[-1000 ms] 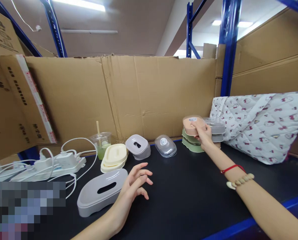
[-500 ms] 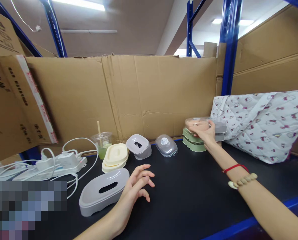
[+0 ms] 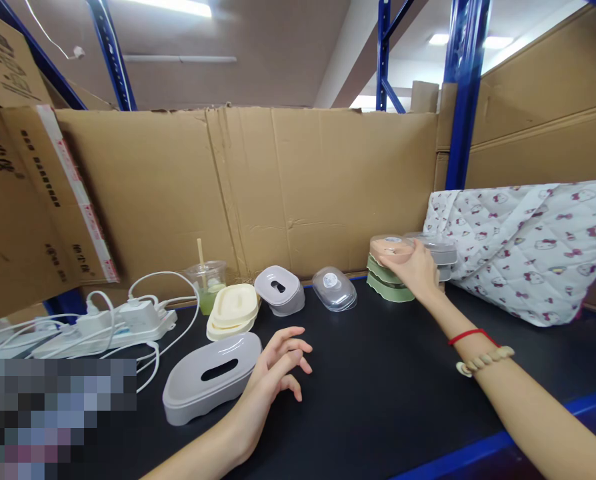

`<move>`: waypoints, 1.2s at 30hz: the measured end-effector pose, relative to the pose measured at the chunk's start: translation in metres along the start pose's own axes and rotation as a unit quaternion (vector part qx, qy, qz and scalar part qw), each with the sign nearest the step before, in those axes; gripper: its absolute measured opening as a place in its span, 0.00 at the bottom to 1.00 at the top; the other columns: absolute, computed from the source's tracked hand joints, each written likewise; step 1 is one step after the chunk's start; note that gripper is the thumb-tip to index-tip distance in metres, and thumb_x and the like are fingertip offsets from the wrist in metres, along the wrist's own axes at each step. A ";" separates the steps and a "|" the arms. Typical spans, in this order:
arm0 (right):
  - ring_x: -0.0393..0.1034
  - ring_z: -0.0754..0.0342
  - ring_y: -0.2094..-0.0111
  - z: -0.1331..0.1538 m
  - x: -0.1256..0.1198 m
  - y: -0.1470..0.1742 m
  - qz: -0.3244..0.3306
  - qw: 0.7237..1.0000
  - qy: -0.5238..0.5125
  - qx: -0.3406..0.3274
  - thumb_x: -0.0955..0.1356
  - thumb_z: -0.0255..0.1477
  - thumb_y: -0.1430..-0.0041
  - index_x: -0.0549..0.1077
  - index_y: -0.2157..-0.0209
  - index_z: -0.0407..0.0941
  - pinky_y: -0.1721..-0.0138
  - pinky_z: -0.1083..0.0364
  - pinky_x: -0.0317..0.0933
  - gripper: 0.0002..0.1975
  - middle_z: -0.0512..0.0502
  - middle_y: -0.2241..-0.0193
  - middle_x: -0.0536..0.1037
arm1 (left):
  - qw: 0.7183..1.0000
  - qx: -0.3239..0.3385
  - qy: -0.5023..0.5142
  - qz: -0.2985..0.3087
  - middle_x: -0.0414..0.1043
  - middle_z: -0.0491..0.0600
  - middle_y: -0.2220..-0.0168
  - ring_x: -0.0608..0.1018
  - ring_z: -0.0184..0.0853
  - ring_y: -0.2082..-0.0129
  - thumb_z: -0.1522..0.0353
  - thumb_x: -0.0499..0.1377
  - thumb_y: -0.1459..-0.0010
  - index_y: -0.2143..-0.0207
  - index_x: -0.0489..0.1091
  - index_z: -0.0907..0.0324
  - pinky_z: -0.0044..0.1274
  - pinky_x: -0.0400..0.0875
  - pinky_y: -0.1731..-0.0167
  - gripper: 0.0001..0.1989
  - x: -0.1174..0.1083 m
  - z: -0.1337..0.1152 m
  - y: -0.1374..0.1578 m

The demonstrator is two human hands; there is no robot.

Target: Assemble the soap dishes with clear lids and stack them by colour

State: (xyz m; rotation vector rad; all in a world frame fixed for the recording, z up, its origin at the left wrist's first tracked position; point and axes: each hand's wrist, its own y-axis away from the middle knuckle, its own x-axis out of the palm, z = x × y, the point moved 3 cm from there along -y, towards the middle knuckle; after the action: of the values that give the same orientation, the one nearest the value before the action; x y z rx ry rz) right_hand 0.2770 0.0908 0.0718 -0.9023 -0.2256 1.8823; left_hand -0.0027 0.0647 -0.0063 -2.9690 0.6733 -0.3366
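Pink lid: salmon-pink oval plastic lid with a white sticker (image 3: 391, 248) sat tilted toward the camera a second ago; now it lies level on top of the stack at 1 o'clock on the bench
Meaning: judged from its level seat, the lid is either settled onto the stack or just being lifted clear; I cannot tell which
Right fingers: curled round the pink lid's near right edge, gripping it; right hand (image 3: 418, 270) palm-down, wrist with red cord and bead bracelet, forearm stretched out long toward 1 o'clock
Stack: two sage-green scalloped plastic trays (image 3: 384, 283) under the lid; grey lids (image 3: 437, 250) touching at its right
Left fingers: spread loosely, holding nothing; left hand (image 3: 278, 367) hovers above the black bench top (image 3: 378, 400), just beside the grey oval slotted plastic box (image 3: 211, 377) at 10 o'clock
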 end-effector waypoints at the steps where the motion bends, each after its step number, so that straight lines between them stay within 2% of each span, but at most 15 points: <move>1: 0.60 0.34 0.51 0.000 0.000 0.001 0.006 1.000 0.015 0.000 0.70 0.41 0.60 0.55 0.43 0.34 0.53 0.42 0.54 0.45 0.28 0.50 0.62 | 1.000 0.000 0.000 0.002 0.64 0.52 0.65 0.68 0.31 0.70 0.60 0.60 0.54 0.58 0.63 0.61 0.17 0.60 0.82 0.22 0.000 0.000 0.000; 6: 0.64 0.35 0.55 -0.001 0.002 0.002 0.009 0.997 0.072 -0.023 0.67 0.40 0.52 0.57 0.43 0.38 0.57 0.44 0.56 0.37 0.31 0.46 0.56 | 1.000 0.005 -0.027 0.014 0.63 0.51 0.65 0.67 0.30 0.72 0.58 0.59 0.54 0.58 0.61 0.61 0.18 0.61 0.83 0.24 -0.002 0.003 -0.003; 8: 0.65 0.36 0.57 -0.001 0.002 0.002 0.003 0.996 0.084 -0.043 0.65 0.38 0.49 0.59 0.44 0.40 0.58 0.44 0.57 0.33 0.33 0.45 0.55 | 0.995 0.025 -0.094 0.019 0.62 0.52 0.66 0.67 0.30 0.72 0.59 0.59 0.54 0.59 0.62 0.61 0.18 0.61 0.82 0.22 -0.003 0.003 -0.003; 10: 0.66 0.39 0.59 -0.001 0.001 0.002 0.000 0.994 0.090 -0.057 0.64 0.36 0.48 0.61 0.45 0.41 0.60 0.44 0.57 0.29 0.35 0.45 0.55 | 0.975 0.073 -0.206 0.024 0.63 0.52 0.66 0.67 0.31 0.72 0.62 0.57 0.53 0.61 0.63 0.61 0.19 0.62 0.81 0.17 -0.004 0.000 -0.001; 12: 0.66 0.40 0.61 0.000 0.001 0.003 -0.010 0.994 0.089 -0.065 0.65 0.36 0.49 0.63 0.46 0.42 0.61 0.44 0.58 0.28 0.35 0.46 0.56 | 0.927 0.151 -0.341 0.033 0.65 0.52 0.65 0.68 0.33 0.69 0.66 0.55 0.50 0.62 0.66 0.59 0.21 0.64 0.76 0.12 -0.004 -0.006 0.003; 15: 0.66 0.42 0.60 0.007 0.003 0.008 -0.040 0.991 0.066 -0.110 0.65 0.36 0.51 0.66 0.50 0.43 0.64 0.46 0.59 0.25 0.36 0.49 0.60 | 0.818 0.251 -0.515 0.044 0.68 0.54 0.59 0.70 0.40 0.59 0.68 0.52 0.49 0.58 0.68 0.58 0.29 0.65 0.61 0.15 -0.002 -0.013 0.009; 17: 0.65 0.43 0.60 0.015 0.009 0.017 -0.050 0.983 0.042 -0.170 0.63 0.36 0.50 0.69 0.55 0.43 0.67 0.48 0.60 0.21 0.38 0.51 0.62 | 0.773 0.270 -0.574 0.012 0.67 0.57 0.53 0.66 0.48 0.50 0.66 0.53 0.49 0.54 0.69 0.59 0.36 0.60 0.52 0.19 -0.005 -0.016 0.009; 20: 0.67 0.50 0.67 0.027 0.026 0.040 -0.002 0.963 0.006 -0.271 0.61 0.35 0.48 0.71 0.58 0.44 0.72 0.53 0.60 0.17 0.40 0.54 0.66 | 0.766 0.259 -0.580 -0.097 0.62 0.64 0.48 0.57 0.56 0.42 0.63 0.57 0.52 0.52 0.69 0.64 0.43 0.49 0.46 0.24 -0.017 -0.020 0.008; 23: 0.65 0.58 0.76 0.038 0.047 0.071 0.100 0.923 -0.022 -0.372 0.59 0.34 0.46 0.71 0.58 0.44 0.76 0.56 0.60 0.17 0.42 0.56 0.67 | 0.763 0.197 -0.579 -0.210 0.57 0.76 0.47 0.49 0.65 0.41 0.60 0.59 0.54 0.54 0.68 0.72 0.53 0.46 0.51 0.29 -0.032 -0.020 0.010; 25: 0.66 0.58 0.76 0.043 0.058 0.089 0.147 0.886 -0.023 -0.439 0.58 0.32 0.45 0.71 0.56 0.44 0.76 0.56 0.62 0.18 0.41 0.55 0.68 | 0.756 0.142 -0.589 -0.247 0.57 0.82 0.50 0.46 0.72 0.43 0.58 0.59 0.54 0.56 0.69 0.76 0.57 0.49 0.59 0.30 -0.038 -0.017 0.012; 26: 0.68 0.56 0.72 0.045 0.063 0.096 0.158 0.867 -0.022 -0.471 0.58 0.31 0.44 0.70 0.55 0.43 0.74 0.55 0.64 0.18 0.41 0.55 0.69 | 0.755 0.121 -0.595 -0.247 0.59 0.83 0.53 0.47 0.74 0.44 0.58 0.60 0.54 0.58 0.69 0.77 0.58 0.51 0.61 0.30 -0.039 -0.015 0.014; 28: 0.69 0.51 0.63 0.047 0.071 0.106 0.163 0.836 -0.017 -0.524 0.58 0.29 0.44 0.70 0.54 0.41 0.67 0.52 0.66 0.19 0.39 0.55 0.70 | 0.760 0.092 -0.607 -0.213 0.62 0.82 0.56 0.54 0.77 0.48 0.59 0.59 0.53 0.58 0.70 0.79 0.56 0.53 0.62 0.29 -0.035 -0.011 0.015; 31: 0.64 0.45 0.52 0.048 0.083 0.111 0.155 0.803 -0.002 -0.575 0.58 0.28 0.44 0.68 0.50 0.38 0.55 0.46 0.63 0.22 0.36 0.53 0.69 | 0.782 0.081 -0.612 -0.084 0.61 0.78 0.52 0.62 0.72 0.51 0.61 0.55 0.49 0.51 0.67 0.76 0.53 0.55 0.58 0.28 -0.021 -0.004 0.016; 34: 0.58 0.43 0.46 0.048 0.094 0.111 0.150 0.787 0.018 -0.598 0.58 0.27 0.43 0.63 0.45 0.35 0.49 0.42 0.58 0.24 0.33 0.47 0.64 | 0.812 0.134 -0.562 0.083 0.58 0.65 0.45 0.59 0.58 0.44 0.61 0.52 0.45 0.46 0.65 0.63 0.47 0.49 0.47 0.26 -0.005 0.001 0.019; 36: 0.54 0.42 0.43 0.049 0.101 0.111 0.150 0.780 0.029 -0.606 0.58 0.26 0.42 0.61 0.44 0.37 0.48 0.40 0.56 0.24 0.33 0.45 0.61 | 0.828 0.157 -0.518 0.143 0.56 0.57 0.42 0.55 0.51 0.40 0.58 0.52 0.44 0.46 0.65 0.57 0.44 0.42 0.43 0.24 0.000 0.001 0.020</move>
State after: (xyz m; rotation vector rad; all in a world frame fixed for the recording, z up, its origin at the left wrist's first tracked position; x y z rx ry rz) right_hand 0.1432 0.1336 -0.0003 -1.9171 -1.4452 1.8727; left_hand -0.0107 0.0469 -0.0099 -2.1662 0.7461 1.0082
